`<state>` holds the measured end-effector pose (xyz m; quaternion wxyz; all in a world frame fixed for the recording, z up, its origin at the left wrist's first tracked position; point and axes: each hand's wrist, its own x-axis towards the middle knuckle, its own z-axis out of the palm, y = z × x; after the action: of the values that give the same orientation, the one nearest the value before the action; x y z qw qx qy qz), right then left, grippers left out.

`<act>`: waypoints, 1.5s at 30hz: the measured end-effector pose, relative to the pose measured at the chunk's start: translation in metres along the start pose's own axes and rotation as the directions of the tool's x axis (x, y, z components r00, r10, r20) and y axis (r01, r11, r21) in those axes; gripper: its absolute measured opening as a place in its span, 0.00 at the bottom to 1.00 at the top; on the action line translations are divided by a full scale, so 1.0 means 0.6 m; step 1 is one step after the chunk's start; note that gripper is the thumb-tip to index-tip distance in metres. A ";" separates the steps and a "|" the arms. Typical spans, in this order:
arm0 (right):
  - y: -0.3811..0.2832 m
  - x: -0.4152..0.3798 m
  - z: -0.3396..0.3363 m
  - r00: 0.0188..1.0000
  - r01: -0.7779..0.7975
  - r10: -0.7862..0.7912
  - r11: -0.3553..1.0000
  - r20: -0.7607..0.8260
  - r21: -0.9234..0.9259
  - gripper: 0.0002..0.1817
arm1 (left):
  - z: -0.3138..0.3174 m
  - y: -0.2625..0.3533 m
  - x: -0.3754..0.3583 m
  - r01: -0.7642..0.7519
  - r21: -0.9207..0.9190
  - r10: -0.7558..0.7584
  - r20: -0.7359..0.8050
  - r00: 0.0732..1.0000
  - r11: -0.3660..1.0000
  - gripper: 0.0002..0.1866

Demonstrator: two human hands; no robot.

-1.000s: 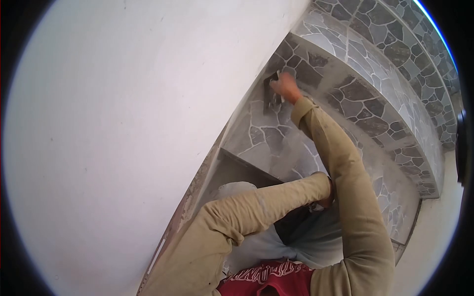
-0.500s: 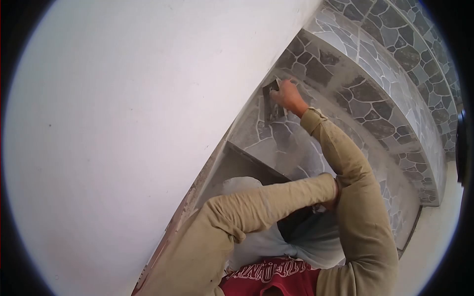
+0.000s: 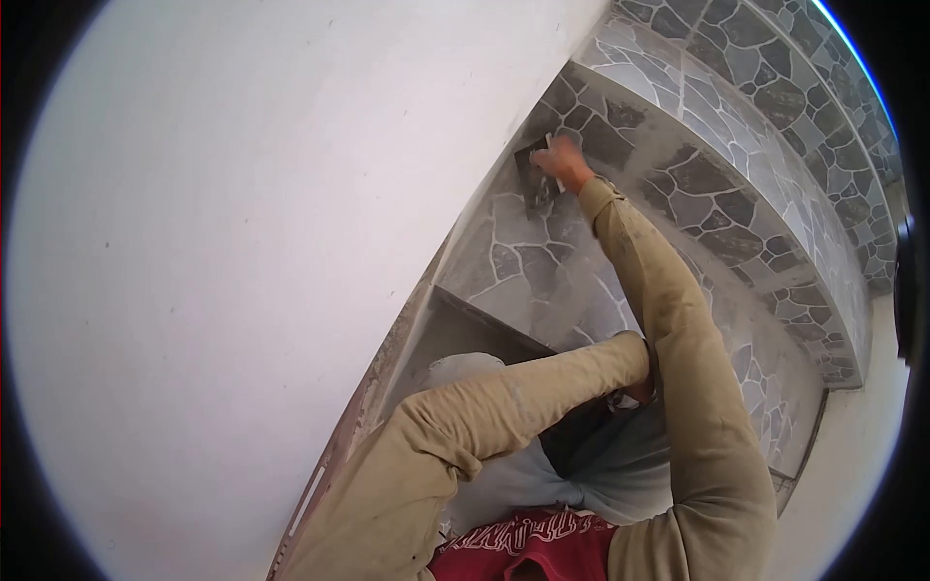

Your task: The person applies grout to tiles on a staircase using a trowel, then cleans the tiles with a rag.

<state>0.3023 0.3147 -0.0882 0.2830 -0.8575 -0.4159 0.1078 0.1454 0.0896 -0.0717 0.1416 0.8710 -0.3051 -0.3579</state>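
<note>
My right hand is closed on a flat plastering trowel. The blade lies at the inner corner of a stone-patterned step, close to the white wall. Pale joints run between the grey stones, and a dusty grey film covers part of the step. My left forearm crosses in front of my body. Only a little of my left hand shows below the cuff, beside my right arm; its fingers are hidden.
Curved stone-patterned steps rise at the upper right. A dark step edge crosses in front of my knees. Along the wall's foot runs a rough, unfinished strip. A pale wall stands at the right.
My right hand and the trowel have moved up and slightly left, farther into the corner. My right arm is straighter. The view has shifted slightly, while my left arm keeps its pose.
</note>
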 end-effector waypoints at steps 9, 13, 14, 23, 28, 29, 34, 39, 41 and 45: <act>-0.012 0.004 0.005 0.999 -0.041 0.042 0.999 -0.016 0.022 0.21 | -0.001 -0.002 -0.017 0.004 -0.029 -0.005 -0.036 0.999 1.000 0.25; -0.018 -0.010 0.002 0.995 -0.001 0.007 0.998 0.097 -0.059 0.21 | -0.003 0.004 -0.015 -0.019 -0.037 0.017 -0.051 0.999 0.999 0.25; -0.015 -0.003 -0.006 0.996 -0.003 0.009 0.998 0.087 -0.064 0.21 | -0.006 0.007 -0.012 -0.021 -0.033 0.019 -0.048 0.999 0.999 0.25; -0.015 -0.001 -0.010 0.994 0.071 -0.064 0.994 0.086 -0.080 0.22 | -0.025 0.014 -0.076 0.035 -0.097 -0.043 -0.081 0.996 0.995 0.26; -0.015 -0.002 0.007 0.990 0.047 -0.037 0.997 0.135 -0.067 0.24 | 0.006 0.007 -0.009 -0.035 -0.047 0.030 -0.089 0.996 0.998 0.25; -0.024 -0.012 0.004 0.990 0.050 -0.040 0.997 0.138 -0.067 0.24 | 0.010 0.004 -0.002 -0.044 -0.040 0.040 -0.094 0.995 0.998 0.25; 0.001 0.016 -0.002 0.996 -0.016 0.014 1.000 0.085 0.014 0.24 | 0.017 -0.001 0.018 -0.057 0.007 0.057 -0.092 0.994 0.998 0.24; -0.032 -0.032 -0.001 0.983 0.085 -0.070 0.993 0.169 -0.079 0.24 | 0.030 -0.010 0.041 -0.084 0.019 0.086 -0.130 0.988 0.996 0.24; -0.022 -0.027 -0.011 0.980 0.018 0.001 0.996 0.198 -0.093 0.24 | 0.049 -0.020 0.081 -0.099 0.049 0.106 -0.157 0.982 0.994 0.23; -0.014 -0.024 0.008 0.997 0.072 -0.072 0.997 0.006 0.025 0.20 | 0.034 -0.011 0.054 -0.089 0.053 0.095 -0.114 0.989 0.995 0.24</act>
<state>0.2856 0.3097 -0.0880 0.2962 -0.8380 -0.4460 0.1055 0.1516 0.0735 -0.1063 0.1549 0.8786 -0.3446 -0.2921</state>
